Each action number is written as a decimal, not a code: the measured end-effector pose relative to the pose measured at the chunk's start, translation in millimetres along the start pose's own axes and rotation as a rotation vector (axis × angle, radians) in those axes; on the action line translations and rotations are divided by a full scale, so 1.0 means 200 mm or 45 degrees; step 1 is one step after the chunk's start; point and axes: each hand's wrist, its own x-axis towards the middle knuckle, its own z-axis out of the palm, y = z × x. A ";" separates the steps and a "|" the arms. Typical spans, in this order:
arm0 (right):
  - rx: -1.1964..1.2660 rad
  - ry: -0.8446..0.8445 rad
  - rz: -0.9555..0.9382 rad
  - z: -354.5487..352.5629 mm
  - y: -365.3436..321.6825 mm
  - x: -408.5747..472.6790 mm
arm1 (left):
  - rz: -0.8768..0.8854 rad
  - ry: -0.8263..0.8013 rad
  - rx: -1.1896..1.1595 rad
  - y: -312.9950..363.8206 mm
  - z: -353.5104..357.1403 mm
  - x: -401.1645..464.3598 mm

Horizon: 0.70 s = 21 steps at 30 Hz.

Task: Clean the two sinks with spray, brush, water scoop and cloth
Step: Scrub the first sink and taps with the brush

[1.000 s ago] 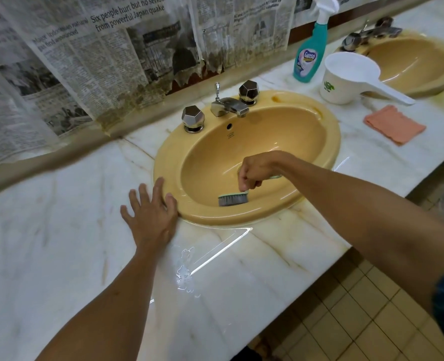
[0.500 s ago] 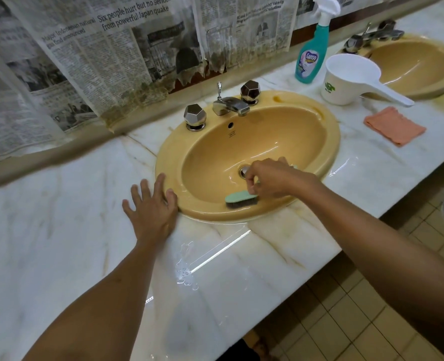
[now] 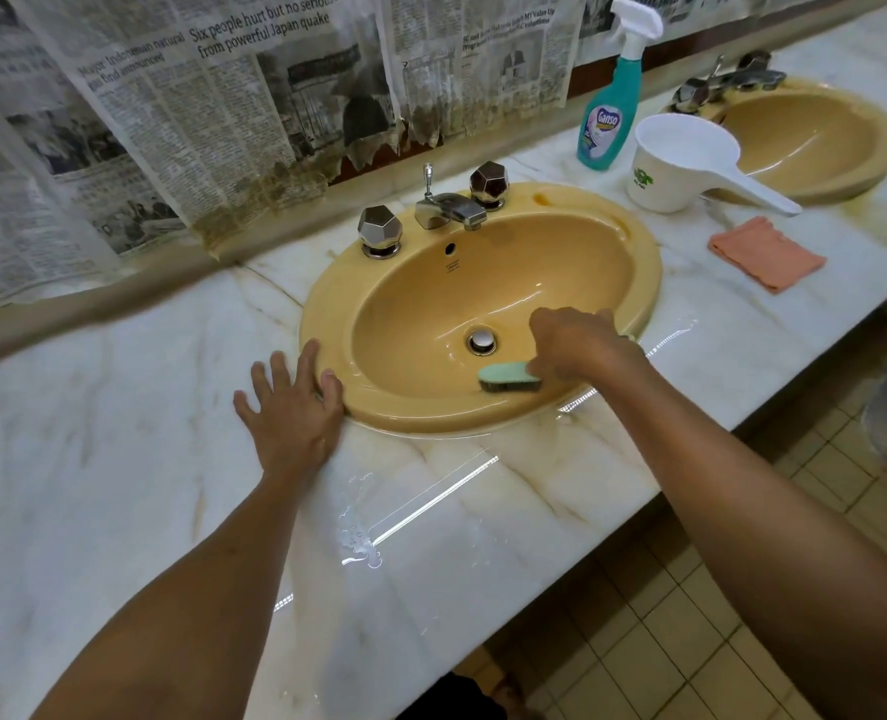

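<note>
Marble table, wet patch near front edge. Left hand flat, fingers spread, at near sink rim. Right hand grip clamped on brush in basin: light, stiff, likely slippery; hold handle. Scoop, cloth, spray, far sink toward far right corner.

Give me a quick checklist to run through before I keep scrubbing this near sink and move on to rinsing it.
1. Brush grip: right hand holds the green brush, bristles down on the basin. Ok.
2. Bracing: left hand lies flat on the counter at the near sink rim. Ok.
3. Drain uncovered and in view. Ok.
4. Water scoop stands upright between the sinks. Ok; whether it holds water, cannot tell.
5. Cloth lies flat on the counter, right of the sink. Ok.
6. Spray bottle upright by the wall. Ok.
</note>
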 end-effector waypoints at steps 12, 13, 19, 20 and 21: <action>-0.002 0.246 0.069 0.19 -0.10 -0.19 | 0.009 0.035 -0.009 0.00 0.01 0.00; 0.038 0.251 0.039 0.23 -0.16 -0.20 | 0.005 0.034 -0.012 0.00 0.01 0.00; 0.203 0.416 -0.014 0.56 -0.33 -0.36 | 0.000 0.033 -0.020 0.01 0.00 0.00; 0.245 0.459 0.068 0.58 -0.27 -0.37 | 0.002 0.030 -0.016 0.01 0.00 -0.01; 0.273 0.521 0.144 0.60 -0.21 -0.37 | 0.005 0.029 -0.010 0.01 0.00 -0.01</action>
